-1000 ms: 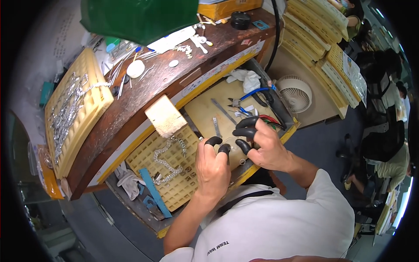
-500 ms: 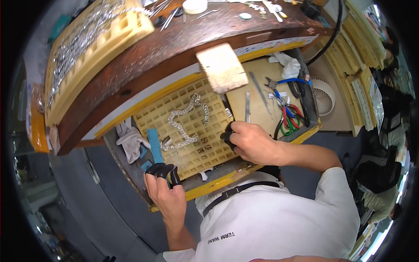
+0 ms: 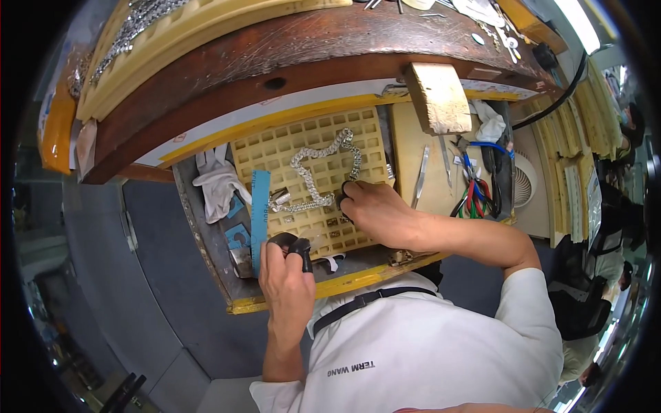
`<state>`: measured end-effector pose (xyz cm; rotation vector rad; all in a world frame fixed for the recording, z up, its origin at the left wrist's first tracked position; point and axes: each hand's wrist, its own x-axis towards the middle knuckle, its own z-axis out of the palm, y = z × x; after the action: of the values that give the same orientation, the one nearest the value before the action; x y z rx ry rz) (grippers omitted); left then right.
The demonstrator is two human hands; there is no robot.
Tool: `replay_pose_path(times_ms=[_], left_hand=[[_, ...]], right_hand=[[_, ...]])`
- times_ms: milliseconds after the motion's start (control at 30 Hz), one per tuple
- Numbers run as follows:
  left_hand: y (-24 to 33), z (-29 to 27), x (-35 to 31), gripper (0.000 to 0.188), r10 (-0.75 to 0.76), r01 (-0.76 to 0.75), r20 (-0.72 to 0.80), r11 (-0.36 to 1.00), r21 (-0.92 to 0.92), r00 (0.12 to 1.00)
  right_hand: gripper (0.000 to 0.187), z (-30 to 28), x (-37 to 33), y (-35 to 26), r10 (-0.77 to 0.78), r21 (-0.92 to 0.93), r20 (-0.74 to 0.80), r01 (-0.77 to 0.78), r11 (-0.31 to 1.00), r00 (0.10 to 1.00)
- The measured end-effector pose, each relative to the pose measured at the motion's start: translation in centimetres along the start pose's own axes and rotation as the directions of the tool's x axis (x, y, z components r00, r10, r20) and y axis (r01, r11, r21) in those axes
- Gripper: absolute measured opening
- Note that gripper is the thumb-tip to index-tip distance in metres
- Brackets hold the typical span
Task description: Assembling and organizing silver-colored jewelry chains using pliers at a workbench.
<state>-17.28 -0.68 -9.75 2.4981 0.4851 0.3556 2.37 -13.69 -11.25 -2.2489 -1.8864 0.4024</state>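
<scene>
A thick silver link chain (image 3: 308, 177) lies in a bent line on a yellow gridded tray (image 3: 265, 139) inside the pulled-out drawer. My right hand (image 3: 382, 217) is over the tray's right side, its black-covered fingertips pressed together at the chain's near right end. Whether they grip that end is hidden. By the tray's near left corner is my left hand (image 3: 288, 282), fingers loosely bent and apart, black covers on the tips, nothing seen in them. A blue ruler-like strip (image 3: 260, 213) lies beside it along the tray's left edge. Several small metal pieces (image 3: 334, 222) sit in the tray's cells.
White gloves (image 3: 219, 187) and blue pieces (image 3: 237, 235) fill the drawer's left side. At the right are tweezers (image 3: 421, 177) and pliers (image 3: 475, 196) with coloured handles. A wooden block (image 3: 441, 100) juts from the bench edge (image 3: 330, 58) over the drawer. A round white fan (image 3: 525, 180) stands further right.
The view has shifted, so the bench and drawer sit differently. My right hand has moved over the tray to the chain's end. My left hand is now closer to the blue strip's lower end.
</scene>
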Motion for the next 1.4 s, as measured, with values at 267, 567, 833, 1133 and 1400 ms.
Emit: replay_pose_path(times_ms=[267,567,833,1133,1400], left_hand=[[-0.5,0.3,-0.4,0.023,-0.007,0.007,0.008,1.000,0.010,1.000],[-0.4,-0.4,-1.7,0.018,0.028,-0.029,-0.018,0.999,-0.016,0.999],[0.1,-0.2,-1.2,0.028,0.034,-0.035,-0.019,0.999,-0.041,0.999],[0.6,0.5,-0.5,0.013,0.071,-0.071,0.021,0.997,-0.002,0.997],[0.9,0.7,-0.3,0.013,0.161,-0.159,-0.030,0.986,0.056,0.986]], right_hand=[[0.015,-0.6,1.2,-1.0,-0.060,-0.028,0.117,0.064,0.998,0.991],[0.015,-0.5,0.8,0.1,-0.110,-0.021,0.118,0.113,0.993,0.987],[0.012,-0.4,0.7,0.0,-0.164,-0.086,0.096,0.173,0.981,0.982],[0.015,-2.3,-1.1,-0.5,-0.064,0.312,-0.053,0.078,0.947,0.997],[0.013,-3.3,-1.2,-3.1,-0.172,0.324,-0.097,0.195,0.926,0.980]])
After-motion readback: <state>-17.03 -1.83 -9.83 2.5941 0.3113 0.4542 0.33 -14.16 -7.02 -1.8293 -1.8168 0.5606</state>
